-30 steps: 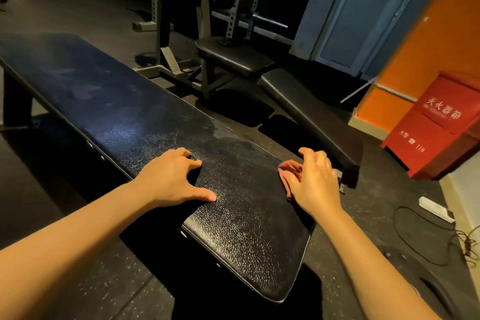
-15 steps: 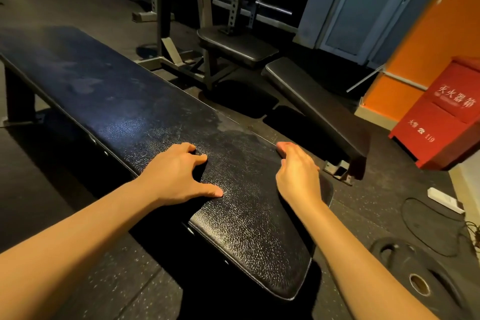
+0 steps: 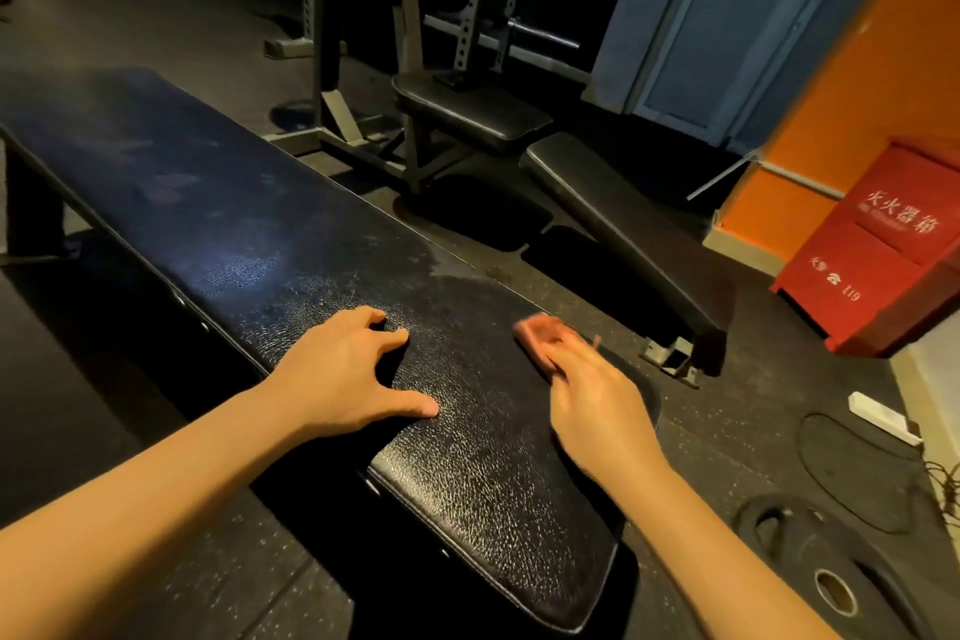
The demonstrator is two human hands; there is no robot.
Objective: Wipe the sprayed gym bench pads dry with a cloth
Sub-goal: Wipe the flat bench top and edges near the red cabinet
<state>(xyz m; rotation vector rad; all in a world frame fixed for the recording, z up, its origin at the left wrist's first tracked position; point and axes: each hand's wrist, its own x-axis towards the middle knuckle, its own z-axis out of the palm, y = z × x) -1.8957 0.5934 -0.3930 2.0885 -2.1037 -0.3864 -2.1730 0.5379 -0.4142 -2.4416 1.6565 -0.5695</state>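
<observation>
From the head camera we see the black bench pad (image 3: 208, 203) lying flat. Its long axis runs from the near end at lower right away to the upper left. Our left hand (image 3: 348, 369) rests on it, fingers spread and relaxed, gripping nothing. Our right hand (image 3: 597, 405) is blurred at the pad's right edge, with its fingers over the pink cloth (image 3: 535, 335). We cannot tell whether it pinches the cloth or merely presses it. A weight plate (image 3: 810, 546) lies on the floor nearby.
</observation>
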